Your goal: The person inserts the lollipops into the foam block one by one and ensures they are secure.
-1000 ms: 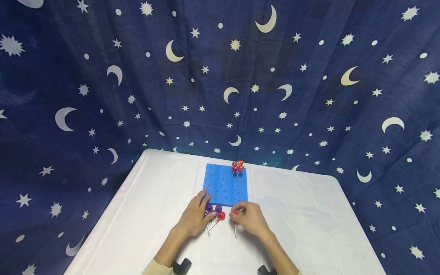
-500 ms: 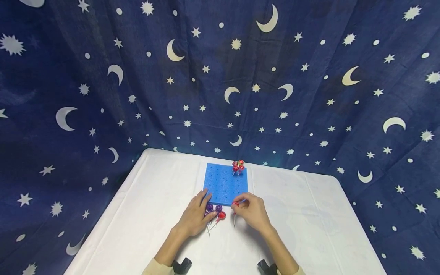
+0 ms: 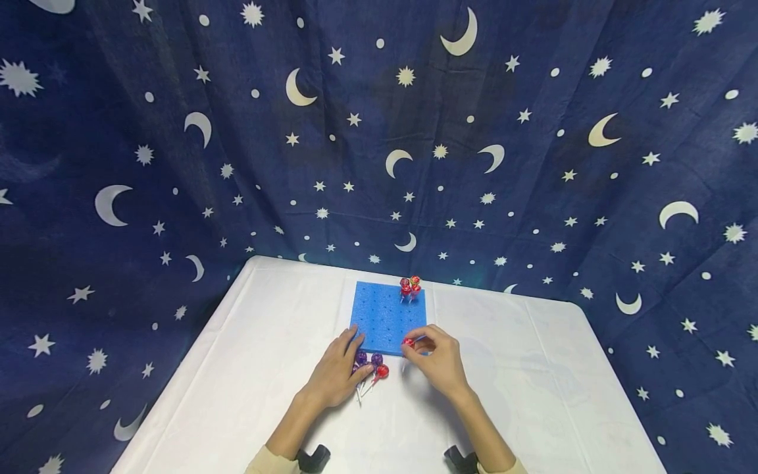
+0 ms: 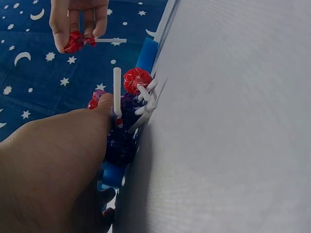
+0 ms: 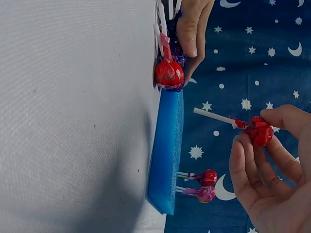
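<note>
My right hand (image 3: 441, 362) pinches a red-wrapped lollipop (image 5: 260, 131) by its candy head, above the near right edge of a blue foam board (image 3: 379, 322) with rows of small holes. The white stick points down toward the table. My left hand (image 3: 334, 372) rests at the board's near left corner, fingers stretched over its edge and thumb over a loose bunch. That bunch holds several purple lollipops (image 3: 376, 359) and a red lollipop (image 3: 381, 372), heads toward the board. Several red-wrapped lollipops (image 3: 405, 289) stand upright in the board's far right corner.
The board lies on a white-covered table (image 3: 284, 316). Behind and beside the table hangs a dark blue curtain (image 3: 367, 164) printed with moons and stars. Black wrist mounts (image 3: 314, 459) show below both forearms.
My right hand has lifted the red lollipop off the table and carried it forward to the board's near right edge, its stick swinging downward. My left hand has stayed in place.
</note>
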The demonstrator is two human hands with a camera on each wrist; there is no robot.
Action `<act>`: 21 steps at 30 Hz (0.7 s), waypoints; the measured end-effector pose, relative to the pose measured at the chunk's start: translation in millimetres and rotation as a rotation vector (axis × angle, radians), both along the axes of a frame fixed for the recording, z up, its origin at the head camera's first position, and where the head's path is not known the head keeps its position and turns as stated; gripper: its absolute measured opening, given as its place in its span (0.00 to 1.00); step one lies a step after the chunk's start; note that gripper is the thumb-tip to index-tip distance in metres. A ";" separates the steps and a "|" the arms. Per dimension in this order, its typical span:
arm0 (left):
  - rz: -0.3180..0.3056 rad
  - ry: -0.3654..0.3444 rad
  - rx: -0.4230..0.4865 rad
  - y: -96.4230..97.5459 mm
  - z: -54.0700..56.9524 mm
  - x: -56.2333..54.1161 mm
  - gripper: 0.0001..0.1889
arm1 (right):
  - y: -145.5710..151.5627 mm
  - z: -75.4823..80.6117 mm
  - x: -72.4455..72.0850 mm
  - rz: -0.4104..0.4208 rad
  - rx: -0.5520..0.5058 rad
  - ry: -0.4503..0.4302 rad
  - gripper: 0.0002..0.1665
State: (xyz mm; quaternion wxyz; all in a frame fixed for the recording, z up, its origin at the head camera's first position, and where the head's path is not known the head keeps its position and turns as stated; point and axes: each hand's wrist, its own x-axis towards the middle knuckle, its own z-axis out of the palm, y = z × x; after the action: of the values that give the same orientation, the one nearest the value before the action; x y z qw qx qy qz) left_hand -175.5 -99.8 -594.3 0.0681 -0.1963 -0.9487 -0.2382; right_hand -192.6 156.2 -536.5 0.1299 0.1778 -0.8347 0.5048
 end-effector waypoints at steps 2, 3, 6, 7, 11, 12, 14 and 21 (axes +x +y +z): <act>-0.001 -0.001 0.001 -0.2 0.2 0.2 0.38 | 0.2 -0.1 -1.2 0.003 -0.016 0.018 0.12; -0.002 0.001 0.002 -0.3 0.2 0.2 0.38 | 0.4 -0.3 -1.9 0.001 -0.021 0.029 0.12; -0.006 0.007 0.008 -0.6 -0.1 -0.1 0.38 | 0.9 -1.5 -4.3 -0.005 -0.033 0.065 0.12; -0.007 0.010 0.011 -0.7 -0.3 -0.1 0.38 | 1.1 -1.9 -5.2 -0.009 -0.035 0.080 0.12; -0.012 0.042 0.036 -0.7 -3.1 0.0 0.38 | 1.3 -3.0 -9.3 -0.026 -0.041 0.130 0.13; -0.013 0.057 0.037 -0.6 -4.5 0.2 0.38 | 1.3 -2.9 -10.2 -0.029 -0.044 0.136 0.13; -0.016 0.076 0.056 -0.5 -5.1 0.6 0.37 | 0.8 -1.8 -11.7 -0.035 -0.048 0.143 0.13; -0.010 0.043 0.041 -0.8 -2.3 1.0 0.37 | -0.4 1.6 -15.5 -0.073 -0.068 0.129 0.13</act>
State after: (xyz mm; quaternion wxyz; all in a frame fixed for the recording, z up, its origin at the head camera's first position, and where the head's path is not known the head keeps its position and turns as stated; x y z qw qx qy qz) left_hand -174.4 -100.7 -596.6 0.0911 -0.2046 -0.9410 -0.2536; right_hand -208.1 155.8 -534.9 0.2077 0.1747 -0.8130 0.5152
